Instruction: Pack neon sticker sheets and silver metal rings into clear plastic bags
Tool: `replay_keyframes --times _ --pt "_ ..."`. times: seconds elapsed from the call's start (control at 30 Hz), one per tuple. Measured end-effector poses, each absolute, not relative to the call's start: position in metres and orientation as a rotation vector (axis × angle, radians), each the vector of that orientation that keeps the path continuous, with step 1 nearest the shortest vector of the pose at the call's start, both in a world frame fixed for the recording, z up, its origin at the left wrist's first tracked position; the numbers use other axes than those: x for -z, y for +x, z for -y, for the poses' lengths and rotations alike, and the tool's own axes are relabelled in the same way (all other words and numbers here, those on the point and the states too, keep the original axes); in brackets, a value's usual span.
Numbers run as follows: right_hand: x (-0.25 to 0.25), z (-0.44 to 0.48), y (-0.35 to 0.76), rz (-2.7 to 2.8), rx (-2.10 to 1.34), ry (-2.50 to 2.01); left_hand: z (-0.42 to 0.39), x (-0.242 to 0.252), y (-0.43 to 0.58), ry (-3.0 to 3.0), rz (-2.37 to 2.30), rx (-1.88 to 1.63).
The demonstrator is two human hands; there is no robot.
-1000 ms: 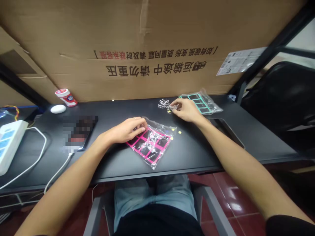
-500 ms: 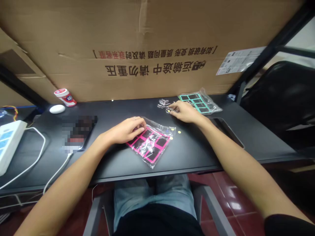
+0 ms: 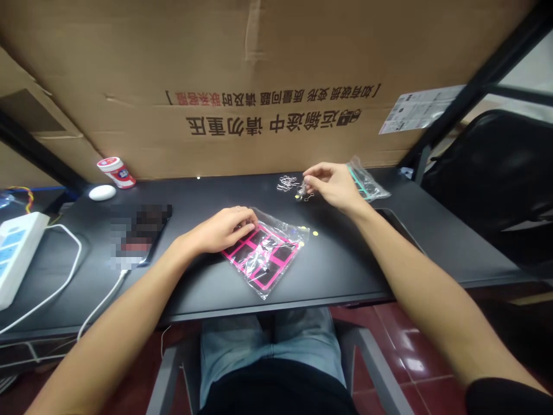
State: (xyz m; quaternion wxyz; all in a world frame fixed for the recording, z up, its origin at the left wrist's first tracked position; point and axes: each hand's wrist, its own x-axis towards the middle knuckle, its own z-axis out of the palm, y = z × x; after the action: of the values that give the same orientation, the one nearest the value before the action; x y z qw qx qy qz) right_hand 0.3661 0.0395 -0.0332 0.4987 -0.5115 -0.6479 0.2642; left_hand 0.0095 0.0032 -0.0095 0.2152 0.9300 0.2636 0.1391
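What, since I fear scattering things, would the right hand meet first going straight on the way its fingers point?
Likely the heap of metal rings on the desk, just beyond the metal piece that the right hand pinches. The hand looks raised, so it may pass above them.

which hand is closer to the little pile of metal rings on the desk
Right. The right hand pinches a metal ring just beside the pile of rings; the left hand rests on the pink-framed bag, closer to the person and apart from the pile.
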Motion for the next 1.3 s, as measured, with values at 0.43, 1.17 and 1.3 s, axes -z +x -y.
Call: replay_keyframes --times 0.43,1.17,1.3 --pt "0.004 0.010 0.315 1.502 -1.190 -0.860 -0.003 0.013 0.010 2.582 -0.702 -0.382" --pt "0.016 0.025 0.291 1.863 -1.637 -0.790 0.007 0.011 0.022 2.910 -0.794 -0.560" --pt "0.010 0.026 0.299 1.843 -1.839 -0.740 0.007 0.013 0.021 2.857 -0.774 -0.600"
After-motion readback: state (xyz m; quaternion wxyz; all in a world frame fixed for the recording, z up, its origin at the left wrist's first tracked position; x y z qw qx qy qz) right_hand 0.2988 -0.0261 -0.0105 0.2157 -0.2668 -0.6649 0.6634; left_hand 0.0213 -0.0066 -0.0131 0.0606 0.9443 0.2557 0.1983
